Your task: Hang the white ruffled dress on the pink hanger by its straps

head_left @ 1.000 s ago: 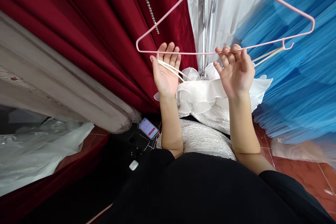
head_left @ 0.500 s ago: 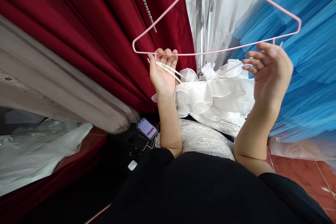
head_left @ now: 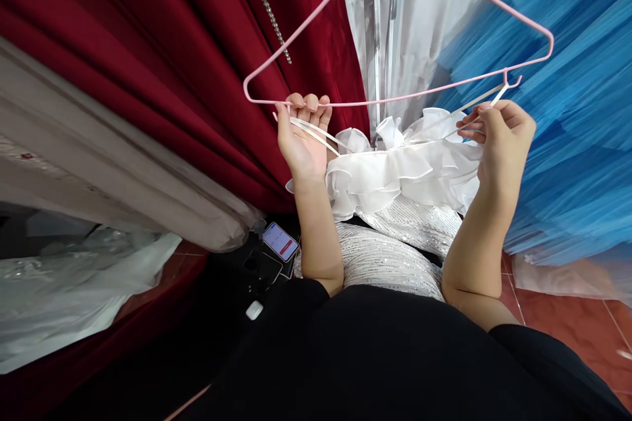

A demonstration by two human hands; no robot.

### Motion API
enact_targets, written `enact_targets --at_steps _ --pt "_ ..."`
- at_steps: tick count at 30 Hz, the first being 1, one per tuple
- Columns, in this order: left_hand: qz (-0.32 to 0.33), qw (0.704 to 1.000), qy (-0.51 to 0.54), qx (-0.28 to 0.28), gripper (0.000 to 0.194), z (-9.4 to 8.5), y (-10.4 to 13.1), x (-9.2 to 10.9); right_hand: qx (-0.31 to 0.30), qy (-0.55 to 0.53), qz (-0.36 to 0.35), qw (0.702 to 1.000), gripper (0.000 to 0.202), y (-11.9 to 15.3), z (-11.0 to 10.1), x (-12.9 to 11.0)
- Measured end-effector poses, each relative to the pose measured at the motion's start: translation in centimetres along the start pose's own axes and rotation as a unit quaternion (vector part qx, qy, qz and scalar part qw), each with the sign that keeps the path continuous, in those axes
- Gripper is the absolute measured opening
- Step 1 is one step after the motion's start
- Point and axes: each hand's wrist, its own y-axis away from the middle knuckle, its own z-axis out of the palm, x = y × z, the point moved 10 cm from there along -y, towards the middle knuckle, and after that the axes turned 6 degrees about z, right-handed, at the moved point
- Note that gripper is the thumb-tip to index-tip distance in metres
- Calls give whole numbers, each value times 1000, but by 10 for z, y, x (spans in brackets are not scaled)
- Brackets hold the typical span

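Note:
A pink clothes hanger (head_left: 378, 102) hangs in front of me, with a small hook under each end of its bottom bar. My left hand (head_left: 306, 138) is closed on that bar near the left hook, thumb in front and fingers behind. White straps from a ruffled, sequinned white dress (head_left: 370, 171) run to the left hook. My right hand (head_left: 506, 138), just below the right hook, pinches the other thin white strap (head_left: 500, 95), which loops over that hook. The dress's lower part lies across my lap.
Dark red fabric (head_left: 187, 79) and a beige garment (head_left: 123, 151) hang at the left. Blue tulle (head_left: 567, 112) hangs at the right. A lit phone (head_left: 280, 241) and a small white case (head_left: 254, 310) lie on a black surface. Metal poles (head_left: 378, 46) stand behind the hanger.
My right hand has moved down and slightly left from the bar, its fingers closing on the strap, which now shows looped over the right hook. My left hand keeps its hold.

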Motion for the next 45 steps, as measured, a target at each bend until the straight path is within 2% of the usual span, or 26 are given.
enact_targets --at_steps 3,6,10,16,20,25,32,37,42,45 --pt "1 1000 1 1 33 0 0 0 30 5 -9 999 12 -1 -11 -2" --pt "0 1000 -15 10 33 -1 1 0 33 -1 -38 999 11 -3 -19 -4" --pt "-1 1000 -24 7 33 1 1 0 38 -7 -59 997 12 -3 -20 -5" --pt "5 997 -68 26 36 -5 0 3 1 -20 -13 1000 4 4 -6 -7" --pt "4 995 -97 14 40 -10 -4 8 18 -45 -12 999 8 1 -16 -13" --pt "14 995 -102 2 45 -14 -8 13 38 -76 -3 996 18 -4 -29 -8" --pt "10 996 -83 8 51 -15 -10 14 35 -102 8 994 15 -4 -27 -3" --pt "0 995 -94 19 56 -18 -12 13 24 -104 41 993 21 -5 -25 3" --pt "6 997 -81 -5 55 -16 -12 13 56 -118 26 991 23 -5 -23 10" --pt "5 995 -101 4 54 -17 -12 13 48 -111 16 993 24 -4 -18 8"
